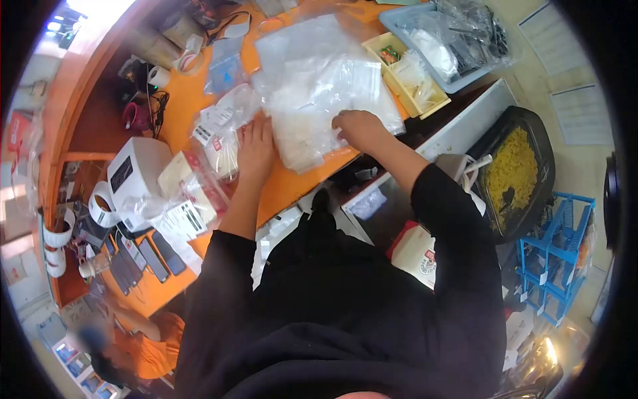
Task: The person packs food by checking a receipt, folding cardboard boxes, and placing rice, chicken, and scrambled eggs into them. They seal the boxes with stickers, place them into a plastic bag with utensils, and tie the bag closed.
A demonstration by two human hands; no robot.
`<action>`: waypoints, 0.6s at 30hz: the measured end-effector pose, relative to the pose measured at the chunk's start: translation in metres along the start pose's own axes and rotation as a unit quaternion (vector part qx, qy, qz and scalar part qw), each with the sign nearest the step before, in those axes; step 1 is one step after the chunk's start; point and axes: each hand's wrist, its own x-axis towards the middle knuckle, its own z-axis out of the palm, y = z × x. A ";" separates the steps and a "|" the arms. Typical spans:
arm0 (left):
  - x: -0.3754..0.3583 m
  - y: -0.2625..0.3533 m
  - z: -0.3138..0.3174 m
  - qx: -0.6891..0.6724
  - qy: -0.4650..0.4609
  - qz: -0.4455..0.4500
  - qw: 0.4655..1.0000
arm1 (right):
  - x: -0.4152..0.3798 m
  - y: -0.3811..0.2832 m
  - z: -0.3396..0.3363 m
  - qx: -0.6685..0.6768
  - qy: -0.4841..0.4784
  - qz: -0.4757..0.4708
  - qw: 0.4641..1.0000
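Clear plastic bags (312,86) lie in a loose stack on the orange table (176,110). My left hand (256,149) lies flat with its fingers stretched out, between the stack and a white package with a printed label (221,143), touching the package's right side. Over the right part of the bags, my right hand (361,130) has its fingers curled together at the plastic. Whether it pinches a bag edge is too small to make out. Another wrapped package (193,189) lies at the lower left of the first one.
A yellow divided tray (425,100) and a blue-grey bin (452,80) stand at the back right. Beyond my right arm are a black tray of yellow food (512,169) and a blue rack (555,259). A white printer (136,173), phones (154,259) and a person in orange (156,349) are at left.
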 end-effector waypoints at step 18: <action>0.094 0.051 -0.013 -0.289 -0.045 -0.058 0.954 | 0.020 0.002 0.016 0.023 0.011 -0.071 0.997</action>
